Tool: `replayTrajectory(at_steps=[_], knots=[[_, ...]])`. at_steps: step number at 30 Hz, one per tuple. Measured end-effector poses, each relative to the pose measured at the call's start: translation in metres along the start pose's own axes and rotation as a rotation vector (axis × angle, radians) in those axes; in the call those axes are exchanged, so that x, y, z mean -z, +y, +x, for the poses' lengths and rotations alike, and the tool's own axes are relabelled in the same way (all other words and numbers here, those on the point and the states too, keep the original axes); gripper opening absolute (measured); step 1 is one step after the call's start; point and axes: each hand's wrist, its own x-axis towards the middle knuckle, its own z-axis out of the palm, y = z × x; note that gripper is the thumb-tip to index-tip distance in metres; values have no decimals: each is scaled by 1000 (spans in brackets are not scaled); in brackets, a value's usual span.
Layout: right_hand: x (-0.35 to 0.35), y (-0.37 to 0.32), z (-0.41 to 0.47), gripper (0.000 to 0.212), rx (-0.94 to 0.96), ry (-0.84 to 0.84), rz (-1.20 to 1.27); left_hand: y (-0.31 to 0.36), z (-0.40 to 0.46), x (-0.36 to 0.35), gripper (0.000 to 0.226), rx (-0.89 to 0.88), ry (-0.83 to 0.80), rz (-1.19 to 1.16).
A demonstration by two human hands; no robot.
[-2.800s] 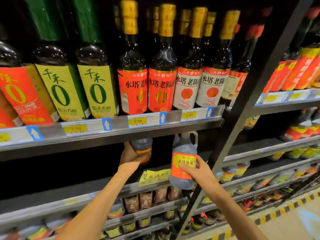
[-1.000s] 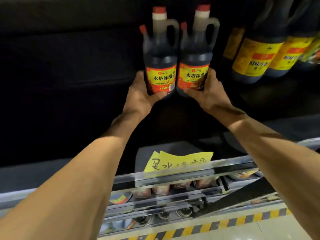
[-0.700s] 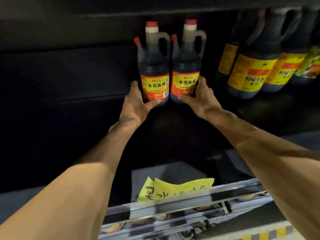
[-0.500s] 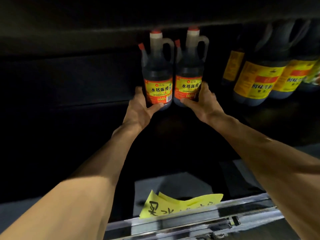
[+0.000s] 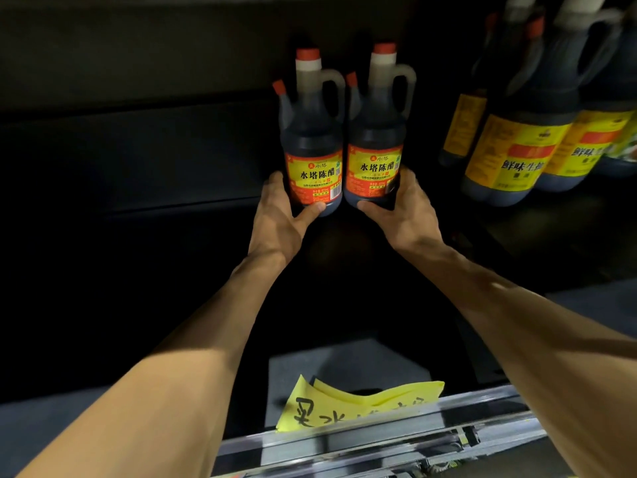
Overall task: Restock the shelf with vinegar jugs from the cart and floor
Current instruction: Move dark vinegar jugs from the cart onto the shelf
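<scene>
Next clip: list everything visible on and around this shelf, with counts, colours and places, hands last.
vinegar jugs: two, dark with red caps and orange-and-yellow labels, upright side by side at the back of the shelf.
yellow-label bottles: at least three, dark, standing to the right of the jugs, partly cut off by the frame edge.
shelf: one, dark, bare to the left of the jugs.
note: yellow paper with black handwriting, tucked at the rail.
rail: one, metal, along the shelf's front edge.
left hand: grips the base of the left jug.
right hand: grips the base of the right jug.
</scene>
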Motion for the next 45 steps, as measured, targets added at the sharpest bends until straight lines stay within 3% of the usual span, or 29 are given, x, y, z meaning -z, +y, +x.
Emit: replayTrajectory(at_steps=[16,22,26,37,41,45], knots=[[-1,15,15,87,-24,-159,28,-5,3,-2,93,3,-23,-17],[5,7,8,120,-67,-200,94,-1,-4,8,106,38,-87,-93],[14,2,-12,128,-78,-224,136,1,-34,22,110,82,-128,-85],[73,-70,-100,93,120,-631,-241,23,-151,127,79,-21,-364,513],[74,-120,-133,80,275,-635,-292,23,-192,188,77,-149,-220,668],[54,-196,-182,81,506,-664,-444,17,-242,272,75,-128,-92,768]])
